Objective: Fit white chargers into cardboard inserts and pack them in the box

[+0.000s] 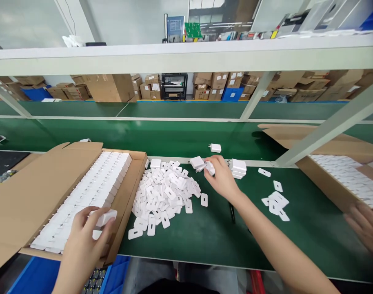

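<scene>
My left hand point(85, 232) pinches a white charger block point(107, 217) over the near end of an open carton point(121, 196). Rows of white charger blocks point(91, 188) fill that carton. At the far edge of the green work surface, my right hand point(221, 175) has its fingers closed on another white charger block, partly hidden by them. One more charger point(196, 163) with metal prongs touches it on the left. Just right of the hand is a small stack of chargers point(238, 168). Between my hands lies a heap of flat white slotted plates point(165, 190).
Another person's hand point(365, 224) is at a second carton of chargers point(345, 175) on the right. Loose plates point(276, 202) and a black pen-like tool point(232, 213) lie nearby. A single charger point(215, 148) rests on the green strip beyond. A slanted white post point(327, 126) stands at right.
</scene>
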Demonstrator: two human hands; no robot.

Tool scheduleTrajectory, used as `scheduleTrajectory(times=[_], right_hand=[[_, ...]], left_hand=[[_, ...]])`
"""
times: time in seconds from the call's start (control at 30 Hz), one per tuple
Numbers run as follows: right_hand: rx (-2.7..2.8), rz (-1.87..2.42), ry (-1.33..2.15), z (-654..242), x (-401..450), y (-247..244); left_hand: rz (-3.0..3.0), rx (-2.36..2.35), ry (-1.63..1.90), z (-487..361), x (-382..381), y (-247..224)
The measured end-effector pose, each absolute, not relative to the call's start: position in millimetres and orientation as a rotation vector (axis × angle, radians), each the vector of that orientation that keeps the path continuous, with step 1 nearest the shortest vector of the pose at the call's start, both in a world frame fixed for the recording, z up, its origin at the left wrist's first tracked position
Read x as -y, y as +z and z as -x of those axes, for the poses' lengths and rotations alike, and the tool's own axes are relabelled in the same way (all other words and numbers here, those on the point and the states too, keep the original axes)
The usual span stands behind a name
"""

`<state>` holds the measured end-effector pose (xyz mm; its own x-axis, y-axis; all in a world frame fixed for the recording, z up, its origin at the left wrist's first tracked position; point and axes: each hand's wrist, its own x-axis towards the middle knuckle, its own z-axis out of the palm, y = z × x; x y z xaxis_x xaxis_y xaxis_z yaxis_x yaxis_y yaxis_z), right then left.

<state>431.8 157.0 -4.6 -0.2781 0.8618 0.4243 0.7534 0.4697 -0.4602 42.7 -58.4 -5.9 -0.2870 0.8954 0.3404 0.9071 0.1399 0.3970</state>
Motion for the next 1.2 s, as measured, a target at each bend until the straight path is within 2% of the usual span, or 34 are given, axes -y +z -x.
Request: scheduleTrajectory(times=[0.2,0.3,0.4,0.47,0.6,0.8,0.93,0.97,1.07,1.2], right_hand=[[2.630,1.351,0.138,-431.7,-235.6,-12.7],[2.624,1.333,0.109,-421.6,-237.2,-12.4],[2.565,1.341,0.076,-416.8,-211.2,-6.3],[2.498,1.339,0.116,-417.5,-178.9,-1.4],[2.256,1.209,0.455,-415.0,-93.8,3.4],[2.104,1.124,0.867,-399.3,-6.3,2.3],[2.080,0.952,1.124,-408.0,-32.9,-4.0],[2.035,0.960,1.107,-409.8,-49.5,-8.2],[2.004,1.245,0.753,-405.6,-106.3,-26.6],[2.000,1.267,0.688,-384.9,-156.1,-49.5]], left_hand=[[1.986,2.288,-0.310,-5.9,53.5,-47.6],[1.870,2.313,-0.131,-11.7,57.5,-49.5],[1.781,2.279,-0.129,-26.5,58.4,-36.2],[1.761,2.217,-0.338,-45.2,55.3,-25.1],[1.957,2.065,-1.015,-116.8,44.5,-17.9],[2.616,1.961,-1.400,-222.5,33.7,-49.4],[2.545,2.279,-1.771,-227.9,32.6,-54.6],[2.479,2.362,-1.857,-225.1,33.6,-53.1],[2.334,2.452,-2.075,-218.3,38.9,-46.2],[2.373,2.248,-2.287,-217.6,47.6,-37.1]])
